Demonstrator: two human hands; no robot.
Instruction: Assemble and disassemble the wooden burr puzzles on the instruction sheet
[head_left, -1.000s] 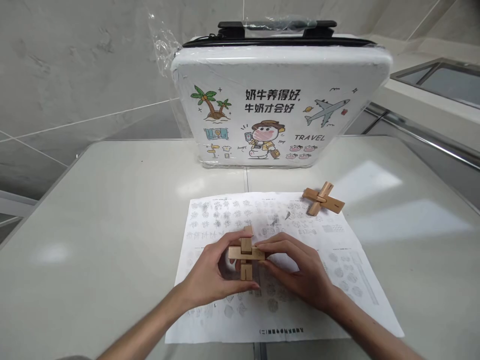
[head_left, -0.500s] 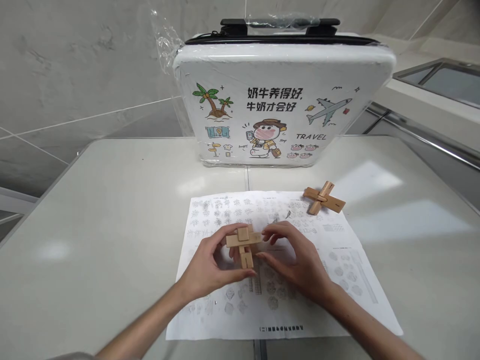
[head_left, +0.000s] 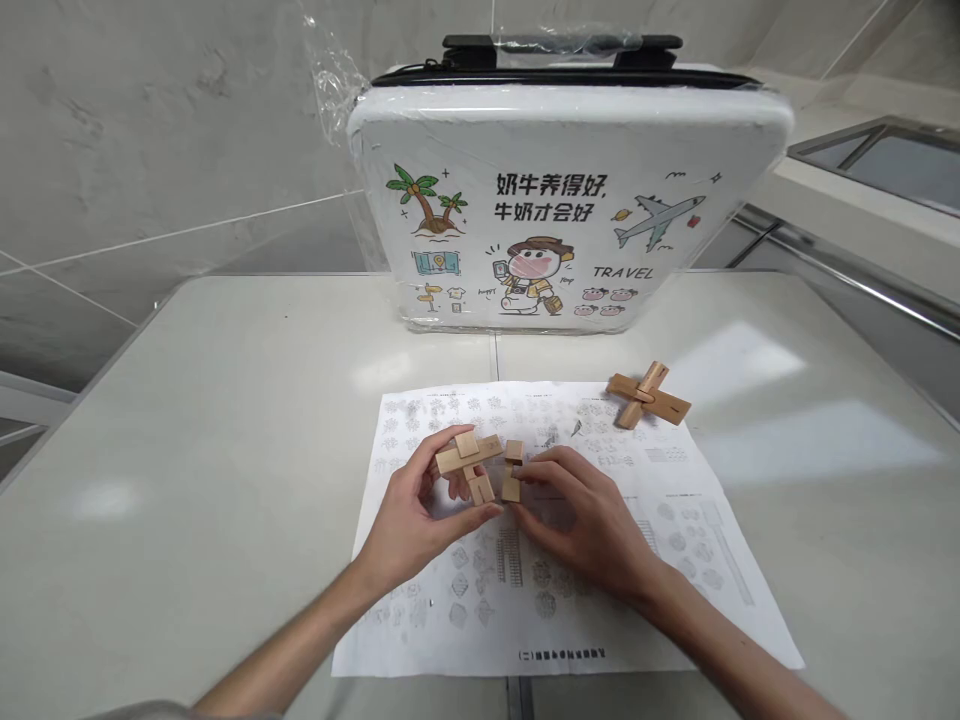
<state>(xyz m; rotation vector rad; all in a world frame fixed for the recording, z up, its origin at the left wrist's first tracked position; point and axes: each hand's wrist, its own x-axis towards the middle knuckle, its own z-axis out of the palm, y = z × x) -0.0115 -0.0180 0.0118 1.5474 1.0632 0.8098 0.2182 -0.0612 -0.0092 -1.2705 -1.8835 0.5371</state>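
Note:
My left hand [head_left: 420, 505] grips a group of interlocked wooden puzzle pieces [head_left: 469, 457], with the thumb at its lower end and the fingers behind. Between the fingertips of my right hand [head_left: 589, 505] is a separate notched wooden puzzle piece [head_left: 513, 472], held upright. A narrow gap lies between this piece and the group. Both are above a printed instruction sheet [head_left: 615, 630] covered in small diagrams. Farther right, a cross-shaped wooden puzzle assembly [head_left: 649, 396] rests across the sheet's far right corner.
A white hard-shell case [head_left: 450, 130] with travel cartoons, loosely wrapped in clear plastic, stands at the back of the pale table [head_left: 187, 430]. A seam runs down the table's middle. Behind is a grey tiled wall [head_left: 187, 130].
The notched piece has come away from the group, on its right side, in my right hand. My left hand has moved slightly up and left, tilting the group.

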